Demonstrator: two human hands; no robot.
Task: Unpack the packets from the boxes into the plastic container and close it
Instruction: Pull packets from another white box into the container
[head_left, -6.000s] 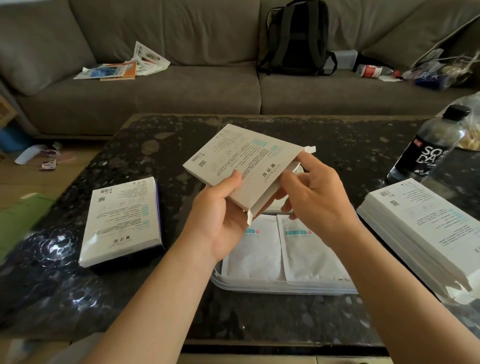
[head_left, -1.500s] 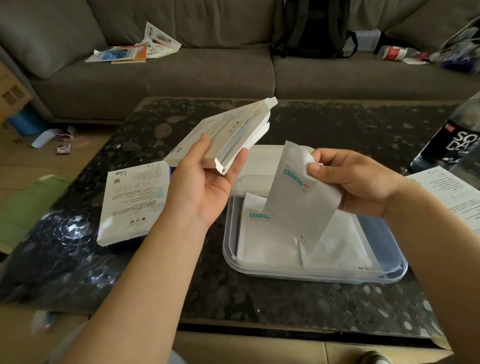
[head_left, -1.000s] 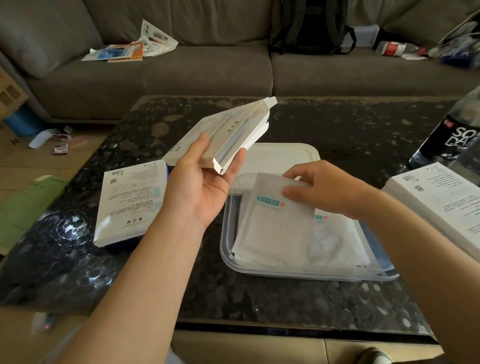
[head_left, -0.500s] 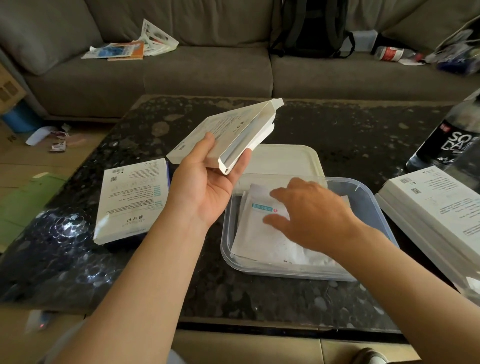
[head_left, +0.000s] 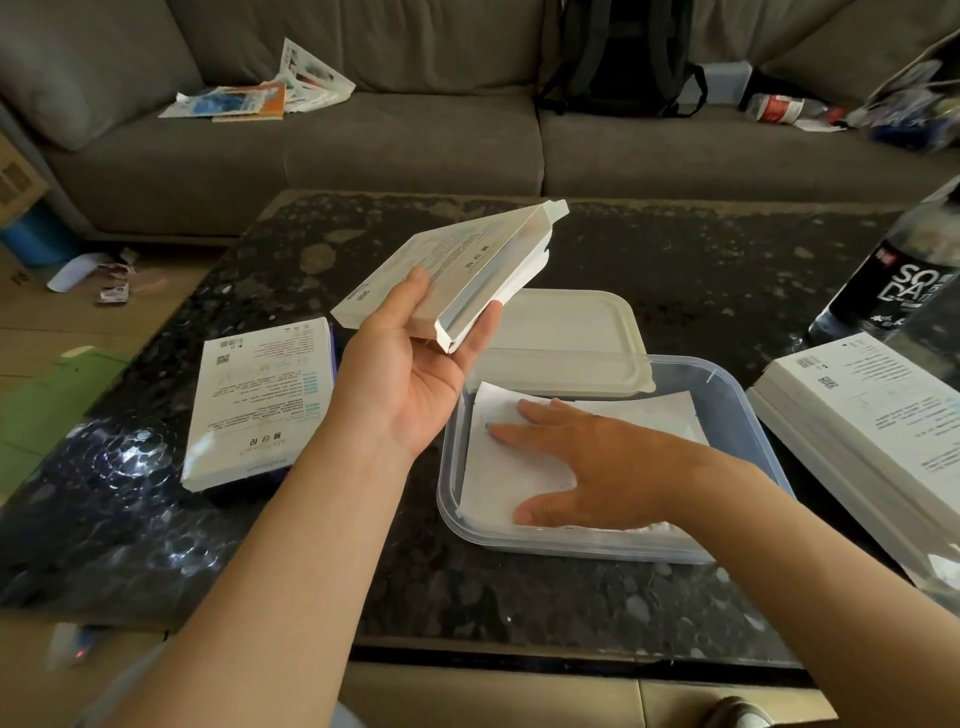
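The right hand (head_left: 587, 467), its grip spread flat, is pressing the packets (head_left: 498, 483) down in the container (head_left: 571, 545) at six o'clock of its lid (head_left: 561, 332) on the tabletop (head_left: 519, 597), probably to level them, while the left hand (head_left: 415, 379) is keeping its grip clamped on the opened box (head_left: 457, 270), raised clear at eleven o'clock.

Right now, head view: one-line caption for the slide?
Left hand holds an opened box while the right hand presses packets flat in the plastic container; its lid lies at the far side.

- table (head_left: 519, 597): dark speckled stone, polished and glossy
- container (head_left: 571, 545): clear smooth plastic; its lid (head_left: 561, 332) opaque white plastic, matt
- box (head_left: 457, 260): white printed cardboard, matt
- packets (head_left: 498, 478): white, matt, paper-like
- sofa (head_left: 415, 140): grey woven cloth
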